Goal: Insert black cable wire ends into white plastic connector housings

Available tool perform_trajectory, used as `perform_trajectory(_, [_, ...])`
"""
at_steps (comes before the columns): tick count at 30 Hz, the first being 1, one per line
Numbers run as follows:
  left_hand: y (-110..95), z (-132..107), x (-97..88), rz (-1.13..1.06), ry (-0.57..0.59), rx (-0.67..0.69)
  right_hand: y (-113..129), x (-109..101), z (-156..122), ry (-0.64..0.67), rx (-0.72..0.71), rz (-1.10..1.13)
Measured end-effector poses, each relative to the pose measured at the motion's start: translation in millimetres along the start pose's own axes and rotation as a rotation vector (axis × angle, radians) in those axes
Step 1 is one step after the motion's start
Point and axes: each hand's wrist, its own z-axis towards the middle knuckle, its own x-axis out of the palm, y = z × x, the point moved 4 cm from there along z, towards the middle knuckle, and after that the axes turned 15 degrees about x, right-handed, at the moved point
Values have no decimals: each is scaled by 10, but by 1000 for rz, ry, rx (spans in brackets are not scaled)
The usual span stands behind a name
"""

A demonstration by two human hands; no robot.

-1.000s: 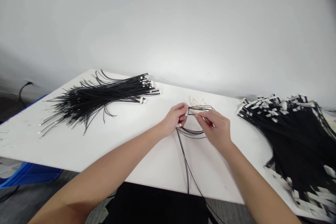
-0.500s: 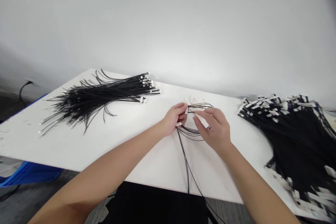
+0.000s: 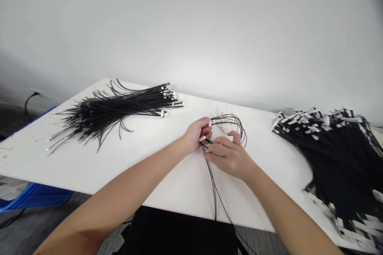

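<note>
Near the middle of the white table, my left hand is closed on a black wire harness by its ends, where white connectors show at the fingers. The wires bow out to the right in a loop, and a few loose strands hang down past the table's front edge. My right hand is closed around the lower wires just right of the left hand, thumb and fingers pinching them. A small heap of white connectors lies on the table behind the loop, partly covered by the wires.
To the left lies a bundle of black wires with white connectors at its right end. A bigger pile of black wire harnesses covers the table's right side. A plain wall rises behind, and a blue bin stands below the left edge.
My right hand has moved down and left from the upper wires to the lower ones, closing on them. The wire loop now shows more fully. My left hand stays in place.
</note>
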Motion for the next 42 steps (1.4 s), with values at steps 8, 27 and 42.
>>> perform_trajectory(8, [6, 3, 14, -16, 2, 7, -36, -41, 22, -32, 72, 113])
perform_trajectory(27, [-26, 18, -6, 23, -4, 55, -1042, -302, -132, -843, 1247, 1612])
perform_trajectory(42, [-29, 21, 12, 83, 29, 55, -992, -220, -86, -367, 1453, 1835])
